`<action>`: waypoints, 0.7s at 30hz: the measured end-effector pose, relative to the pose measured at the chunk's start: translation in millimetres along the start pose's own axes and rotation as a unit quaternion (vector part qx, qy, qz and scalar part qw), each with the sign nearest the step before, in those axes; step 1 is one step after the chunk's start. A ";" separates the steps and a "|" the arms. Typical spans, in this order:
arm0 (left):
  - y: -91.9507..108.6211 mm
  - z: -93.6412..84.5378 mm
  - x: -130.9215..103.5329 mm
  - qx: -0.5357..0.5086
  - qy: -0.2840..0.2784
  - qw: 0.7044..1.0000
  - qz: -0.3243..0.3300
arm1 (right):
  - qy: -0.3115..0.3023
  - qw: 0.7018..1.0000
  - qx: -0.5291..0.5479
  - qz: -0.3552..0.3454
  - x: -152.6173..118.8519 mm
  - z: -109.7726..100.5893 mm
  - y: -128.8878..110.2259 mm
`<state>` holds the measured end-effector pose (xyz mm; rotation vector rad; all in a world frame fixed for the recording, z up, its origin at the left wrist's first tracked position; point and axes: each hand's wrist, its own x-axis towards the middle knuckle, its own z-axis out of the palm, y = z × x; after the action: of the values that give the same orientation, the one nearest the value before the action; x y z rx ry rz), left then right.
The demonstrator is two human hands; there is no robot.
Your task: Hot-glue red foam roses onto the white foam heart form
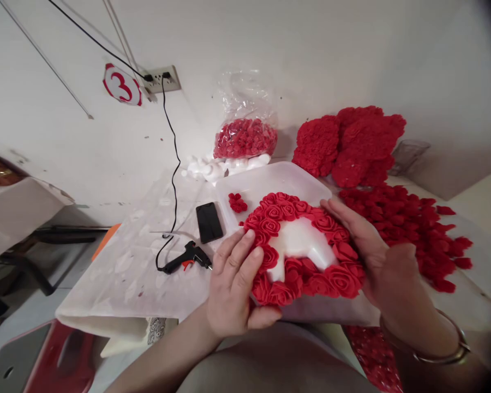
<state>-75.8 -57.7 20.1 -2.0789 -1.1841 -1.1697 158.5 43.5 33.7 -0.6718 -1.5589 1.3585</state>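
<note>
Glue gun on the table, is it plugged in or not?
Plugged in, it looks like: the black cord runs from the glue gun up to the wall socket.

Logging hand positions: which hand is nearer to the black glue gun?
Left. The left hand is close beside the black glue gun; the right hand is on the opposite side of the rose-covered piece, farther away.

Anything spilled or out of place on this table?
Two things: the loose red pieces at right straggle out from their heap, as if spilled; and the black glue gun lies on its side, nozzle towards the left hand, risky-looking since its cord runs to the wall outlet. No clear damage.
</note>
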 end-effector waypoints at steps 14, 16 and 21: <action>-18.6 -4.6 -4.2 -0.111 -0.050 0.991 -0.048 | 0.004 0.991 0.121 0.060 2.4 9.2 4.4; -22.2 -2.6 0.2 -0.127 -0.052 0.990 -0.036 | 0.018 0.991 0.123 0.042 -0.5 14.2 3.5; -29.2 -5.5 5.6 -0.128 -0.101 0.987 -0.015 | 0.060 0.995 0.077 0.038 -1.1 10.7 8.7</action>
<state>-101.8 -44.1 27.5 -2.4276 -1.2116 -1.2009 147.9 39.8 25.5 -0.7098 -1.3310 1.4502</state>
